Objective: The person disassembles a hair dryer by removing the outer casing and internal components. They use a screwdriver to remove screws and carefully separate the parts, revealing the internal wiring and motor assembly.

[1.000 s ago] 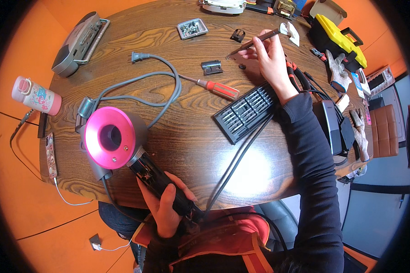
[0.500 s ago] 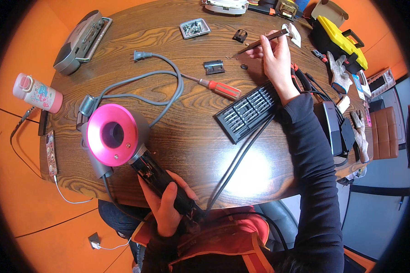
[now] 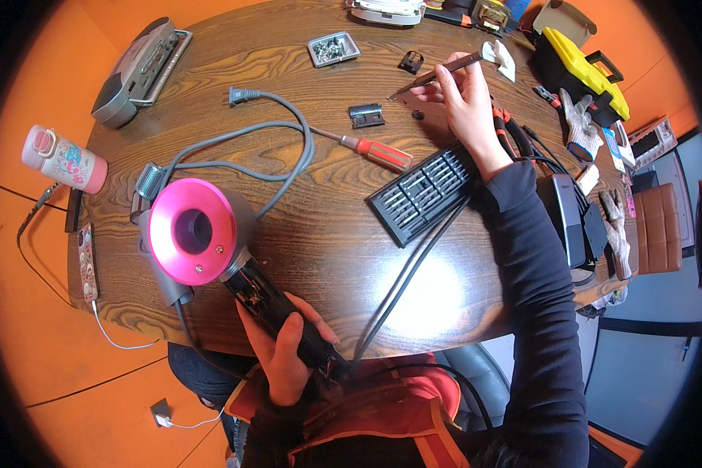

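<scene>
L hand (image 3: pixel 285 360) clamped on dryer handle (image 3: pixel 257 293), left of bit case (image 3: pixel 421 196); R hand (image 3: pixel 469 101) pinches thin tool (image 3: pixel 423 79) beyond case. Tip slip might flick small blk part (image 3: pixel 418 115) away.

Bottle (image 3: pixel 72 165): bearing a blue-and-pink printed design, any finer lettering blurring past reading.
Radio (image 3: pixel 135 76): showing small marks across its front, too tiny for making out.
Phone (image 3: pixel 87 261): displaying a patterned surface, its details running together.
Blue packet (image 3: pixel 612 143): lying in the background, any print being too small.
Readable wording: none showing clearly.
</scene>
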